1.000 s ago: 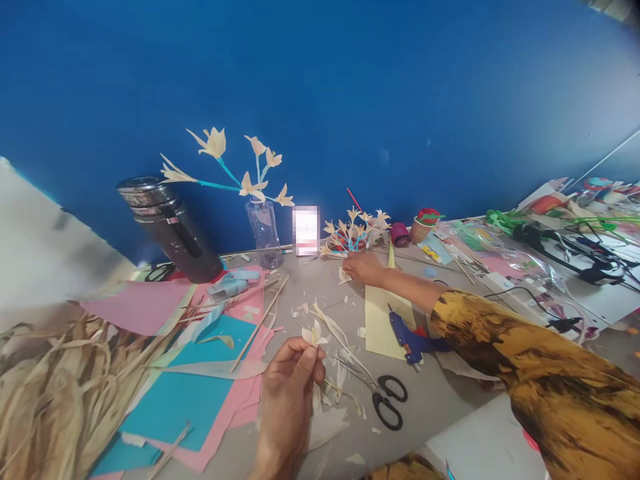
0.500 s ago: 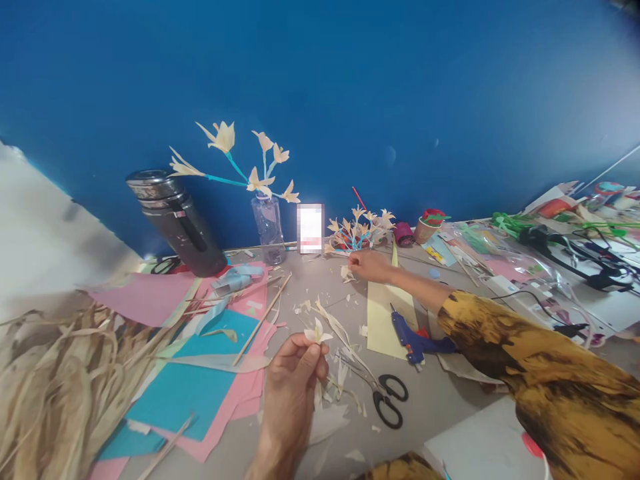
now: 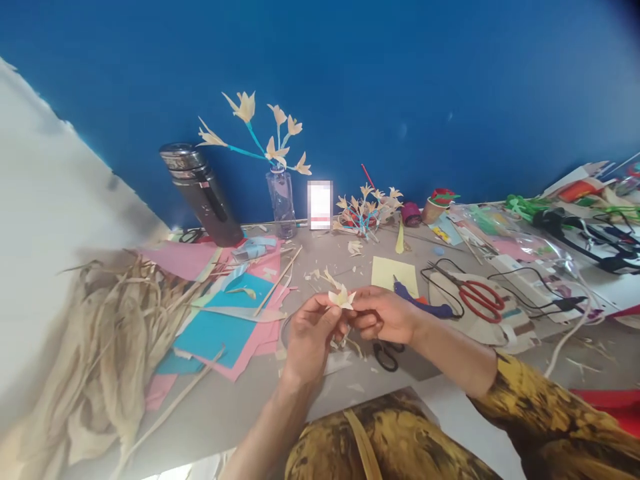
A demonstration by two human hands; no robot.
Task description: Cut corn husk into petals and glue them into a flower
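A small cream flower (image 3: 341, 298) with pointed petals is pinched between the thumb and fingers of my left hand (image 3: 311, 333). From the other side, my right hand (image 3: 383, 315) closes its fingertips on the flower's right petal; whether a separate petal is in them I cannot make out. Beneath both hands lie thin cream scraps (image 3: 353, 347) and black-handled scissors (image 3: 387, 355), partly covered by the right hand. A blue glue gun (image 3: 425, 305) rests just beyond my right wrist, beside a yellow paper sheet (image 3: 393, 273).
Finished flowers stand in a clear bottle (image 3: 281, 203), and more lie in a cluster (image 3: 367, 213) by the wall. A dark flask (image 3: 205, 197), dried husks (image 3: 105, 347) and coloured paper (image 3: 220, 340) fill the left. Red-handled scissors (image 3: 483, 300) and a power strip (image 3: 533, 290) are on the right.
My right hand has come back from the scraps near the flower cluster to the flower in my left hand. The view has shifted, uncovering the red-handled scissors.
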